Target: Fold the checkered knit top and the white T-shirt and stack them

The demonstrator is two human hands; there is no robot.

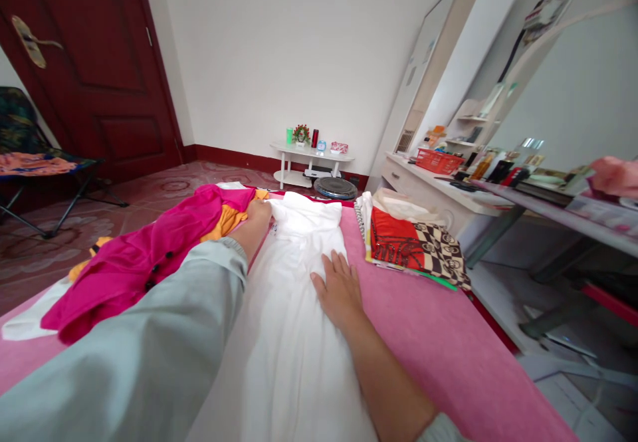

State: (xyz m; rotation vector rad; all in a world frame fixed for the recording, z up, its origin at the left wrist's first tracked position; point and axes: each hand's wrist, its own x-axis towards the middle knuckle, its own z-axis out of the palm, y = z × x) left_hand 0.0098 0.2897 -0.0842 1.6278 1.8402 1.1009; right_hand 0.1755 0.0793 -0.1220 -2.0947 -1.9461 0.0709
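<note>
A long white garment [294, 282] lies spread lengthwise on the pink bed cover [419, 342], its gathered top at the far end. At its upper left edge, my left hand [258, 221] is closed on the white fabric; the fingertips are partly hidden. My right hand [341, 292] rests flat on the garment's right side, fingers spread and holding nothing. Left of the garment is a loose heap with a magenta garment [164, 246] showing black buttons. Orange cloth [224, 221] pokes out beside my left wrist.
On the right of the bed sits a folded clothes stack [413, 242] with red and checkered prints. Beyond the bed is a low white table [312, 153] with small items. A dressing table [428, 179] holds a red basket [438, 161]. A folding chair [44, 163] stands left.
</note>
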